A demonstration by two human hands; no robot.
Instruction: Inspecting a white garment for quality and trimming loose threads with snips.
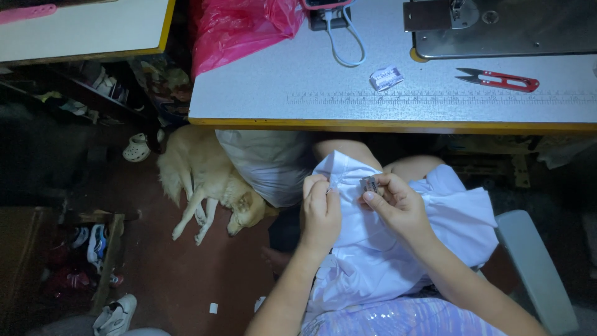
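Observation:
A white garment (398,249) lies bunched on my lap, below the table edge. My left hand (321,211) pinches a fold of this white cloth near its top corner. My right hand (398,205) holds a small grey label (368,185) between thumb and fingers, pressed against the same cloth. The two hands are close together, nearly touching. What the cloth covers beneath is hidden.
A grey sewing table (298,81) has a printed ruler strip along its front, red thread snips (497,79), a small clear wrapper (386,78), a pink plastic bag (236,28) and a metal machine plate (504,28). A tan dog (208,180) lies on the floor beside a white sack (270,165). Shoes sit at left.

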